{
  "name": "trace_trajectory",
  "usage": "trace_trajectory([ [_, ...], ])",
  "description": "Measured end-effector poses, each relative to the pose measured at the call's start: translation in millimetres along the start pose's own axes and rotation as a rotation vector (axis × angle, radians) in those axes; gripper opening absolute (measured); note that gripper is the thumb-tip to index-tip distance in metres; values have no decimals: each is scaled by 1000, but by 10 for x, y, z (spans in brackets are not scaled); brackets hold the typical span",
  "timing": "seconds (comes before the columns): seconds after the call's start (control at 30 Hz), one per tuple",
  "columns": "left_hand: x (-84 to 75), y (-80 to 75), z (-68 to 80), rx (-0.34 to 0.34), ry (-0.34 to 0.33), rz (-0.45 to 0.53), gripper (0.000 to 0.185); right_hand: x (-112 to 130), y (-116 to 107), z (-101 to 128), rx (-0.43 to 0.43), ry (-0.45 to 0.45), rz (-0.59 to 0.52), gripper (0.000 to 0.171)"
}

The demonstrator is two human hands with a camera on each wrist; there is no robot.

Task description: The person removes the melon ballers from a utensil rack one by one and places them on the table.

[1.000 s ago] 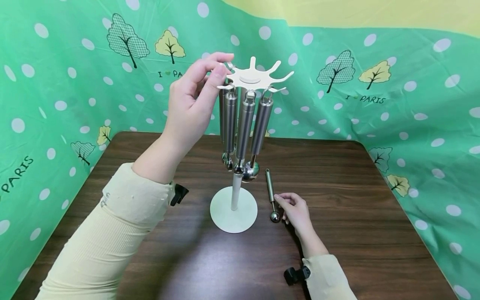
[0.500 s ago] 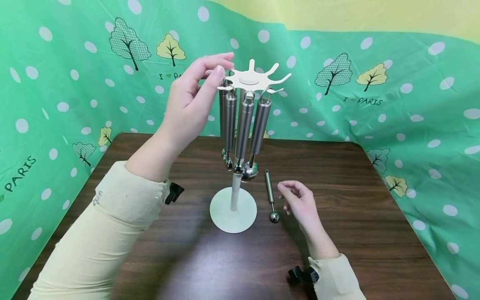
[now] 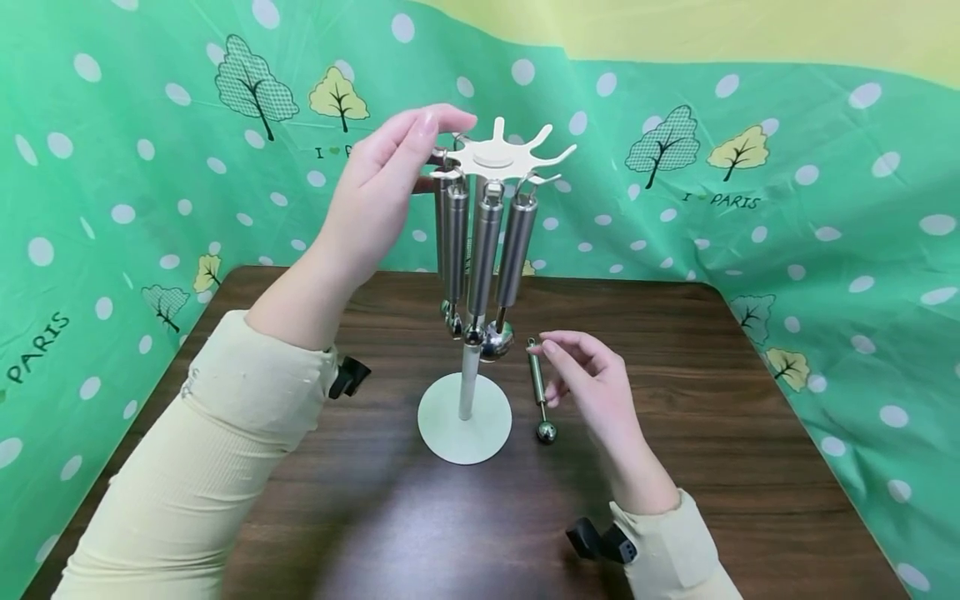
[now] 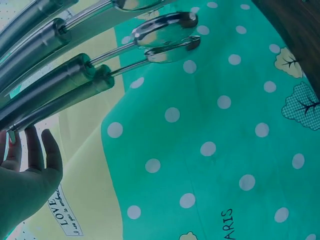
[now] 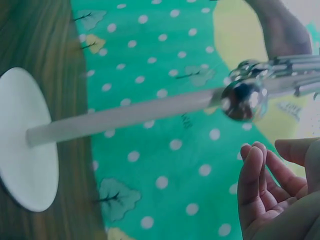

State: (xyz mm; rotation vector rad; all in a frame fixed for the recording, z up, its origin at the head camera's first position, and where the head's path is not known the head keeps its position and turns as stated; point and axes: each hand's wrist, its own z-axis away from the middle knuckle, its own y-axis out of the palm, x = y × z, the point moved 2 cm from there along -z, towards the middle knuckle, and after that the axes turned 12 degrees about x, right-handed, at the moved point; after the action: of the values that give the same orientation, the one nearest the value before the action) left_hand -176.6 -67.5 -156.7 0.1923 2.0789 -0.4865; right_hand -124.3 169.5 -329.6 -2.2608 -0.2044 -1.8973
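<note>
A white rack (image 3: 491, 158) with curved arms holds several hanging steel scoops (image 3: 487, 250), which have long cylindrical handles and round bowls. At the left of its top is my left hand (image 3: 382, 175), its index finger reaching over a hook. In the left wrist view, fingers of that hand (image 4: 30, 175) point up beneath the handle ends of the hanging scoops (image 4: 55, 90). One more scoop (image 3: 538, 383), like a melon baller, lies on the table right of the rack. My right hand (image 3: 592, 375) is beside it, fingertips right at its ring end, and the right wrist view shows thumb and fingers apart.
The rack's round white base (image 3: 450, 442) stands mid-table, joined to a thin upright pole (image 3: 469, 383). Dark wooden table (image 3: 712, 417) extends around it. A green dotted cloth (image 3: 600, 200) hangs behind and on both sides.
My right hand has drawn off from near the scoop's bowl, then moved up alongside its handle to the ring end. My left thumb has lifted from the rack's edge. The lying scoop stays put.
</note>
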Motion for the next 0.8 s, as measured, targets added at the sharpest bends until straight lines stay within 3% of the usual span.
trace_trajectory([
  [0.23,22,9,3,13,19,-11,38,163,90,-28,63,-105,-31,22],
  [0.47,3,9,5,-14,7,-16,39,277,147,-92,104,-97,-115,31],
  [0.8,-1,26,-3,-24,-1,-11,39,390,257,-249,171,-40,-24,40],
])
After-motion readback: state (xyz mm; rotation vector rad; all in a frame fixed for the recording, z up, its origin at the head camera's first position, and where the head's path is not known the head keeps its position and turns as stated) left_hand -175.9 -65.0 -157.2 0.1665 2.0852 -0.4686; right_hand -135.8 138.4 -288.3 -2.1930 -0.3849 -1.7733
